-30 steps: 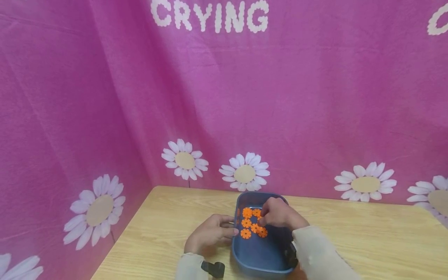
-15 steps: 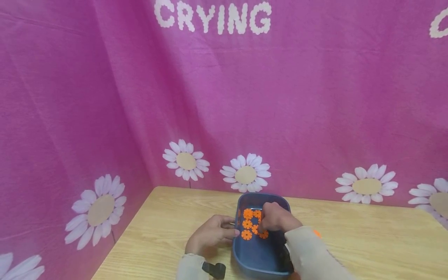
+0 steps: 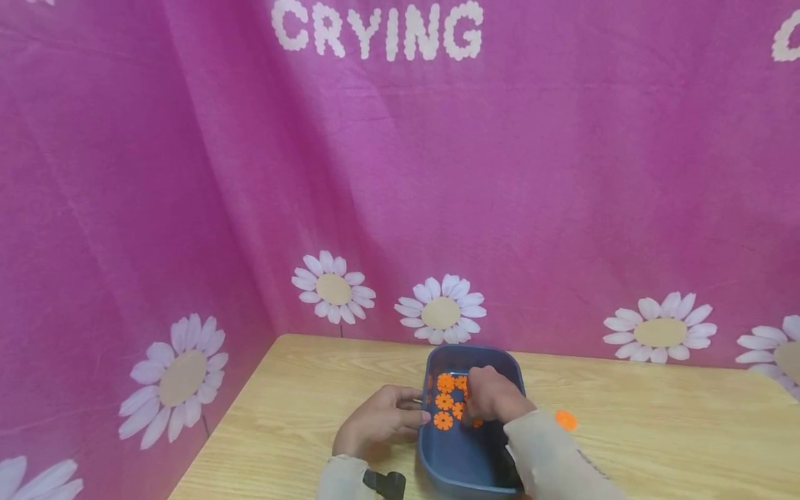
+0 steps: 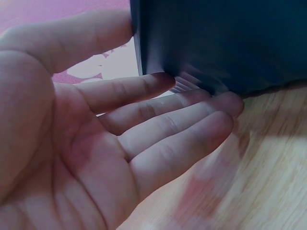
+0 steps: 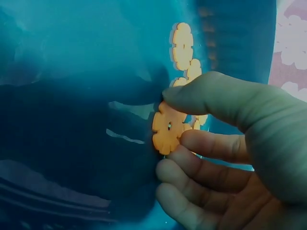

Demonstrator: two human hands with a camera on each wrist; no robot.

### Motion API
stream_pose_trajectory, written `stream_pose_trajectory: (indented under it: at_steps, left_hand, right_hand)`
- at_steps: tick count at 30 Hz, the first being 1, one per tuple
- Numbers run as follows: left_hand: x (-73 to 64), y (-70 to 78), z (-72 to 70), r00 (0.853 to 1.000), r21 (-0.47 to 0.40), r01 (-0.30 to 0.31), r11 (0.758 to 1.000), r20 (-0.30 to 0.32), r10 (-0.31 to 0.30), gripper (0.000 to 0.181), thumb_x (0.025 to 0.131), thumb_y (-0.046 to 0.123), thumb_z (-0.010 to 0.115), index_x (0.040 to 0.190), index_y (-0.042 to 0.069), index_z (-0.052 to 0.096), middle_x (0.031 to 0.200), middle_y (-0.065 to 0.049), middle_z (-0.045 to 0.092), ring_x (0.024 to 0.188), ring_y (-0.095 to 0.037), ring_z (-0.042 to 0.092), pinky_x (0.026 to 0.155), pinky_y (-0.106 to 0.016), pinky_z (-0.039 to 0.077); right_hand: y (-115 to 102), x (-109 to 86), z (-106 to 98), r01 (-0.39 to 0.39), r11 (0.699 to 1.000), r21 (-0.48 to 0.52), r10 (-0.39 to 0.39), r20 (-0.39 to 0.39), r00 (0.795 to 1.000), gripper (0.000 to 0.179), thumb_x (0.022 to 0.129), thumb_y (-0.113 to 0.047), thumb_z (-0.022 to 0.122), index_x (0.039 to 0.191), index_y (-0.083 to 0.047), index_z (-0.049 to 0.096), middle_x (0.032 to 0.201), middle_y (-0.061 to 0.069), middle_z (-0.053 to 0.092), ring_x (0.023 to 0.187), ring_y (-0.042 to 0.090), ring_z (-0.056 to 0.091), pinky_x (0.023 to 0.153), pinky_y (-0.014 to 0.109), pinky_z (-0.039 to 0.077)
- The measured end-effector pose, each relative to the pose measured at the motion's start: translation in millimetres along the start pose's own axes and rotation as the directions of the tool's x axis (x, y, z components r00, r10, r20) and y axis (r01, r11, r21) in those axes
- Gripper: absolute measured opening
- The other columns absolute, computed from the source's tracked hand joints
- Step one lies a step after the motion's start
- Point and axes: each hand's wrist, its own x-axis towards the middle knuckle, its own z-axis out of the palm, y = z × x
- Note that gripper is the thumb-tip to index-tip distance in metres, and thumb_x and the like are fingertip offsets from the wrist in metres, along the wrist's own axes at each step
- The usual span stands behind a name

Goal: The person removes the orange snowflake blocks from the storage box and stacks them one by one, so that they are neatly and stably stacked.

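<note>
A dark blue rectangular bin (image 3: 459, 458) stands on the wooden table. Several orange flower-shaped notched discs (image 3: 444, 401) lie on its floor, grouped toward the far left part. My right hand (image 3: 494, 396) reaches inside, thumb and index finger at the edges of one orange notched disc (image 5: 168, 128), which they pinch; the other fingers curl below it. Further discs (image 5: 183, 47) sit behind that thumb in the right wrist view. My left hand (image 3: 381, 419) rests against the bin's left side, its fingers fairly straight and touching the outer wall (image 4: 206, 43).
One orange disc (image 3: 566, 419) lies on the table (image 3: 675, 423) right of the bin, beside my right sleeve (image 3: 553, 455). A pink curtain (image 3: 531, 173) printed with white daisies hangs behind and to the left of the table. A black strap piece (image 3: 385, 484) is at my left wrist.
My right hand has moved slightly toward me and lower within the bin, covering more of the near discs. The sleeve's shift uncovers the disc on the table. My left hand stays against the bin.
</note>
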Motion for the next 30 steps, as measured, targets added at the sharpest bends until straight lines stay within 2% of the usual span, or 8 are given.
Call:
stream_pose_trajectory:
  at_steps: [5, 10, 19, 26, 30]
  left_hand:
    - [0.8, 0.0, 0.6, 1.000, 0.002, 0.003, 1.000, -0.005, -0.003, 0.046, 0.092, 0.005, 0.071, 0.134, -0.007, 0.057, 0.114, -0.017, 0.070, 0.103, -0.031, 0.068, 0.086, -0.042, 0.058]
    - [0.7, -0.8, 1.9, 1.000, 0.004, 0.003, 1.000, -0.005, -0.003, 0.045, 0.091, 0.005, 0.071, 0.133, -0.008, 0.057, 0.115, -0.018, 0.069, 0.104, -0.032, 0.068, 0.086, -0.041, 0.058]
    - [0.2, 1.9, 0.8, 1.000, 0.052, -0.002, 0.999, -0.009, 0.003, 0.045, 0.092, 0.006, 0.071, 0.133, -0.007, 0.058, 0.115, -0.017, 0.069, 0.104, -0.029, 0.068, 0.089, -0.041, 0.057]
    - [-2.5, 2.2, 1.5, 1.000, 0.043, 0.000, 0.999, -0.010, 0.000, 0.045, 0.091, 0.006, 0.071, 0.132, -0.006, 0.059, 0.115, -0.017, 0.069, 0.103, -0.028, 0.068, 0.091, -0.041, 0.056]
    - [-2.9, 2.7, 2.1, 1.000, 0.033, -0.006, 0.999, 0.005, 0.006, 0.045, 0.092, 0.005, 0.070, 0.134, -0.007, 0.057, 0.114, -0.018, 0.070, 0.103, -0.030, 0.068, 0.089, -0.041, 0.057]
  right_hand:
    - [-1.7, -0.7, -1.6, -0.028, 0.999, -0.017, 0.028, 0.015, 0.999, 0.045, 0.065, -0.012, 0.094, 0.098, 0.000, 0.066, 0.077, 0.006, 0.059, 0.066, 0.023, 0.057, 0.068, 0.041, 0.059]
    - [-1.0, -2.4, -1.8, -0.032, 0.999, -0.027, 0.032, 0.013, 0.999, 0.046, 0.065, -0.014, 0.094, 0.098, -0.001, 0.066, 0.077, 0.006, 0.058, 0.067, 0.023, 0.057, 0.069, 0.042, 0.058]
    - [2.0, -0.8, -5.1, 0.012, 1.000, 0.005, -0.012, -0.034, 0.999, 0.032, 0.069, -0.014, 0.089, 0.087, -0.003, 0.064, 0.070, 0.005, 0.057, 0.062, 0.022, 0.056, 0.062, 0.036, 0.055]
    - [3.0, -2.5, -6.3, 0.053, 0.998, 0.021, -0.051, -0.081, 0.995, 0.024, 0.071, -0.012, 0.084, 0.078, -0.004, 0.062, 0.066, 0.004, 0.057, 0.058, 0.020, 0.055, 0.056, 0.033, 0.053]
    - [2.5, -2.9, -8.6, 0.061, 0.997, 0.050, -0.056, -0.085, 0.995, 0.024, 0.071, -0.012, 0.085, 0.079, -0.004, 0.064, 0.066, 0.003, 0.058, 0.058, 0.019, 0.056, 0.059, 0.034, 0.057]
